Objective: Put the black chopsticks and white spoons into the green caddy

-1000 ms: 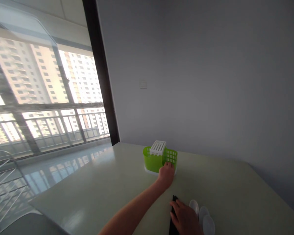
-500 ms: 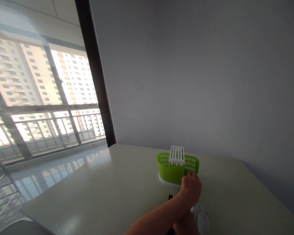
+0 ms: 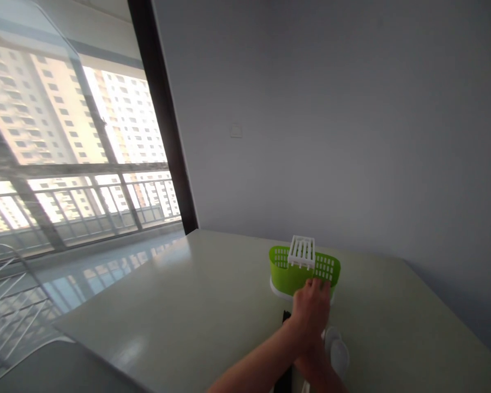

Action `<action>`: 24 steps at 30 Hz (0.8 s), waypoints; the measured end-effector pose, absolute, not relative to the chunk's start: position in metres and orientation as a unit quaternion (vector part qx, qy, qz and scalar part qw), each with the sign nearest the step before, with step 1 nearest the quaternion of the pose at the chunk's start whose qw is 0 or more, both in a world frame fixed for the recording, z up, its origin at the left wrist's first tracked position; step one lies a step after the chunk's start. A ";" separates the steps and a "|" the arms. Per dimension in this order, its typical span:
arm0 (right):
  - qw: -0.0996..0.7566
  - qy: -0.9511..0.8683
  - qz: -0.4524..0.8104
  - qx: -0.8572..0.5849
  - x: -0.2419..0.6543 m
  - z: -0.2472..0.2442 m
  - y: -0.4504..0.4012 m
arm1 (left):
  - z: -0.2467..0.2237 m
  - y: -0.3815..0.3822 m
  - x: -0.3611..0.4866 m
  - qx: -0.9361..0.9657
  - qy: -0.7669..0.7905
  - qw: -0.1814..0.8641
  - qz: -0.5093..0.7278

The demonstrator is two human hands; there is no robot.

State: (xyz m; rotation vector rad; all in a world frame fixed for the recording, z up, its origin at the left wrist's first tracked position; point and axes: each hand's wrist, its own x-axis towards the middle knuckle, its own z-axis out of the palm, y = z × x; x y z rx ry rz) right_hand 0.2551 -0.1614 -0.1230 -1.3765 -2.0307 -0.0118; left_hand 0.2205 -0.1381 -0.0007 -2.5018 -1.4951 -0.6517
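Note:
A green basket (image 3: 288,279) with a white base stands on the table, a white slatted holder (image 3: 301,251) on its top. My left hand (image 3: 313,300) is closed at the front right of the basket, fingertips by its rim; anything held there is too small to make out. My right hand (image 3: 307,357) lies lower down, crossed beneath my left wrist, its fingers hidden. A long black object (image 3: 284,379) lies left of my right hand. White rounded pieces (image 3: 339,355) lie just to its right, and a thin white piece (image 3: 306,387) shows below it.
The pale glossy table (image 3: 196,295) reaches back to a grey wall with a switch (image 3: 236,131). At the lower left are a grey chair back (image 3: 61,368) and a white wire rack (image 3: 14,305). Large windows stand on the left.
The view has tilted and shifted slightly. My left hand has moved a little left relative to the basket. More of the black object and the thin white piece now show.

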 end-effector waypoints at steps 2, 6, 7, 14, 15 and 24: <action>0.312 -0.790 0.003 -0.527 0.255 -0.116 -0.164 | 0.002 -0.148 0.188 -0.815 -0.526 0.033 -0.241; 0.229 -0.818 0.014 -0.528 0.254 -0.097 -0.172 | -0.019 -0.171 0.123 -0.753 -0.625 -0.054 -0.199; 0.214 -0.820 0.017 -0.530 0.254 -0.093 -0.173 | -0.028 -0.178 0.112 -0.743 -0.640 -0.069 -0.184; 0.193 -0.820 0.047 -0.537 0.259 -0.080 -0.175 | -0.069 -0.212 0.100 -0.739 -0.653 -0.120 -0.114; 0.195 -0.821 0.048 -0.535 0.259 -0.080 -0.175 | -0.069 -0.213 0.102 -0.741 -0.651 -0.120 -0.112; 0.182 -0.824 0.018 -0.537 0.261 -0.078 -0.174 | -0.057 -0.209 0.107 -0.725 -0.677 -0.105 -0.078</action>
